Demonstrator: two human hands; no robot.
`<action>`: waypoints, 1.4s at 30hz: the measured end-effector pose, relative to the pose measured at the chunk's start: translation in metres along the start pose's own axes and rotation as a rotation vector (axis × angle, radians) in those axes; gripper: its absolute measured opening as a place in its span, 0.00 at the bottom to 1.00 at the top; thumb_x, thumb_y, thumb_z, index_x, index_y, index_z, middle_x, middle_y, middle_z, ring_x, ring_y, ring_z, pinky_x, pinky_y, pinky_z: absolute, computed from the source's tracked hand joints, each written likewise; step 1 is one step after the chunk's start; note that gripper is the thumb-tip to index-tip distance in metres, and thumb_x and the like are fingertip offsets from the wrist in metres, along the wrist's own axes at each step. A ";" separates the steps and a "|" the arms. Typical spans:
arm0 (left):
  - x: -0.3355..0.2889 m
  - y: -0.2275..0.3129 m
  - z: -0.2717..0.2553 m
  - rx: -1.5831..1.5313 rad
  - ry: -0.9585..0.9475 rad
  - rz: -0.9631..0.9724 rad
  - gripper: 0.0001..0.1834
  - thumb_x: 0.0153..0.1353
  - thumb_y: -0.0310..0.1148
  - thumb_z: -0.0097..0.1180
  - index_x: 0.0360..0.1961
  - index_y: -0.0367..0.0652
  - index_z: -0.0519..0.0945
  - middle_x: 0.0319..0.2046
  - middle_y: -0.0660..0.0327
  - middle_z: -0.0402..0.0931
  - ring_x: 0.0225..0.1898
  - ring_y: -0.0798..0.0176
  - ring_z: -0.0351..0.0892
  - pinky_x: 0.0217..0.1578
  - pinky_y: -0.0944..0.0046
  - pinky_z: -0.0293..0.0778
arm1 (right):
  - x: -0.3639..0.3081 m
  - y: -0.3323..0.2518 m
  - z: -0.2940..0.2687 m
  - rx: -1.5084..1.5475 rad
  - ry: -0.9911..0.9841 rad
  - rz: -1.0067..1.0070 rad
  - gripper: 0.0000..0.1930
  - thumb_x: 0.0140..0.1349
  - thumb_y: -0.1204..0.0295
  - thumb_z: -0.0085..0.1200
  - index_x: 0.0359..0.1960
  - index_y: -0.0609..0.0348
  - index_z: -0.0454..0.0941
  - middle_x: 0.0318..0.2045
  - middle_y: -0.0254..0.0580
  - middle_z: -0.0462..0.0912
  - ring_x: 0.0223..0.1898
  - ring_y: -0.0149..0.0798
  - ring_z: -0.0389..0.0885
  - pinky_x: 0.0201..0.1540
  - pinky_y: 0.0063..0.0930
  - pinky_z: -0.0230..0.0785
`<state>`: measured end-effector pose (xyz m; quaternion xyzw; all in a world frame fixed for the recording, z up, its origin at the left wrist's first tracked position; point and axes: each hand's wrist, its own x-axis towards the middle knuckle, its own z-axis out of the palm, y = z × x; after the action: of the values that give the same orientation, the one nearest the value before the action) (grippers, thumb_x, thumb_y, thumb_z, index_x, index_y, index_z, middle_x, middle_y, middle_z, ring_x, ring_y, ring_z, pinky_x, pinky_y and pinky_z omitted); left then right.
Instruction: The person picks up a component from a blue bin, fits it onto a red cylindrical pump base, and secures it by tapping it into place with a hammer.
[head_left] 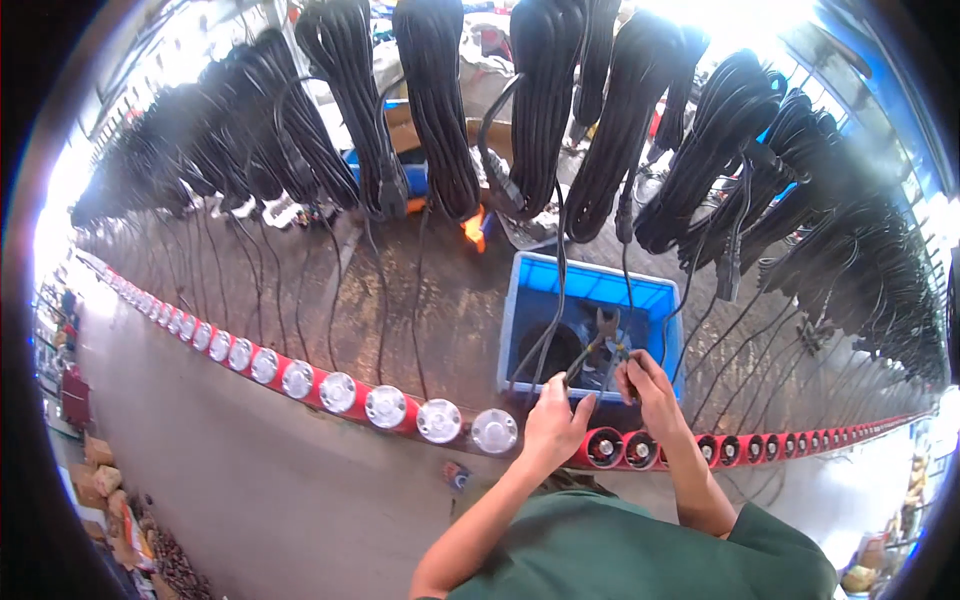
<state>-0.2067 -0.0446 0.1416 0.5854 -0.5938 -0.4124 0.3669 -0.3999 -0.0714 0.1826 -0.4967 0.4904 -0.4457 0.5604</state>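
My left hand (552,420) pinches a thin black cable (548,345) that drops from a hanging cable bundle (545,100) overhead. My right hand (650,390) grips the cable's wire ends (610,365) just to the right. Both hands work close together over the front rim of a blue plastic crate (520,310). Inside the crate lie a dark round object and some metal pieces, partly hidden by the cable and my fingers. A curved red rail (400,418) with round sockets runs right below my hands.
Many coiled black cable bundles (340,90) hang in a row across the top, with loose ends dangling. White caps (385,406) fill the rail's left sockets; the right sockets (640,449) look dark and open. Cardboard boxes (100,465) sit at lower left.
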 end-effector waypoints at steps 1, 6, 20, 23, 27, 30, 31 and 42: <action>0.001 -0.002 0.009 -0.006 -0.151 -0.087 0.19 0.76 0.41 0.60 0.55 0.34 0.80 0.39 0.40 0.87 0.37 0.38 0.88 0.42 0.44 0.81 | -0.009 -0.004 0.009 0.082 0.021 0.052 0.16 0.83 0.57 0.47 0.51 0.59 0.75 0.35 0.32 0.77 0.31 0.26 0.70 0.35 0.22 0.62; -0.030 -0.014 0.013 0.040 -0.410 0.003 0.21 0.81 0.43 0.47 0.40 0.37 0.83 0.32 0.42 0.86 0.36 0.31 0.87 0.38 0.36 0.80 | -0.015 -0.007 0.030 0.280 -0.215 0.583 0.23 0.82 0.57 0.51 0.63 0.64 0.80 0.49 0.40 0.87 0.46 0.33 0.85 0.50 0.30 0.78; -0.087 -0.137 -0.050 -0.126 0.253 0.030 0.66 0.53 0.48 0.84 0.81 0.30 0.53 0.75 0.34 0.63 0.73 0.31 0.66 0.73 0.40 0.64 | 0.059 -0.038 0.100 -1.806 -1.072 -0.506 0.30 0.47 0.73 0.70 0.56 0.57 0.76 0.43 0.42 0.75 0.47 0.46 0.78 0.44 0.38 0.73; -0.064 -0.160 -0.036 -0.223 0.337 0.160 0.64 0.50 0.47 0.85 0.81 0.35 0.58 0.74 0.39 0.69 0.75 0.34 0.69 0.74 0.40 0.65 | 0.067 -0.040 0.110 -1.907 -1.161 -0.572 0.24 0.55 0.71 0.66 0.55 0.55 0.77 0.42 0.39 0.75 0.46 0.41 0.78 0.42 0.35 0.70; -0.056 -0.174 -0.031 -0.285 0.376 0.271 0.60 0.47 0.46 0.87 0.78 0.41 0.66 0.71 0.42 0.73 0.72 0.34 0.73 0.72 0.40 0.68 | 0.070 -0.043 0.122 -2.032 -1.217 -0.769 0.18 0.61 0.67 0.62 0.52 0.52 0.77 0.37 0.34 0.73 0.41 0.35 0.77 0.37 0.31 0.67; -0.055 -0.178 -0.029 -0.363 0.377 0.273 0.55 0.44 0.44 0.88 0.74 0.45 0.72 0.68 0.44 0.76 0.69 0.36 0.76 0.69 0.41 0.71 | 0.067 -0.045 0.130 -2.056 -1.310 -0.614 0.16 0.60 0.67 0.64 0.49 0.51 0.77 0.34 0.34 0.75 0.31 0.34 0.78 0.29 0.31 0.66; -0.054 -0.179 -0.028 -0.380 0.382 0.271 0.53 0.43 0.44 0.88 0.72 0.46 0.74 0.66 0.45 0.76 0.67 0.37 0.77 0.68 0.41 0.72 | 0.062 -0.049 0.132 -1.901 -1.284 -0.216 0.14 0.61 0.67 0.66 0.45 0.53 0.77 0.31 0.34 0.76 0.25 0.32 0.74 0.25 0.29 0.64; -0.048 -0.185 -0.034 -0.365 0.384 0.306 0.52 0.38 0.39 0.89 0.68 0.49 0.75 0.60 0.48 0.78 0.58 0.39 0.82 0.58 0.43 0.79 | 0.040 -0.049 0.157 -1.957 -1.228 0.467 0.15 0.61 0.64 0.67 0.45 0.52 0.76 0.31 0.32 0.75 0.31 0.31 0.78 0.26 0.26 0.62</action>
<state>-0.1013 0.0057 -0.0127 0.4809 -0.5109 -0.3342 0.6293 -0.2402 -0.0972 0.2314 -0.7446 0.3503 0.5478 0.1507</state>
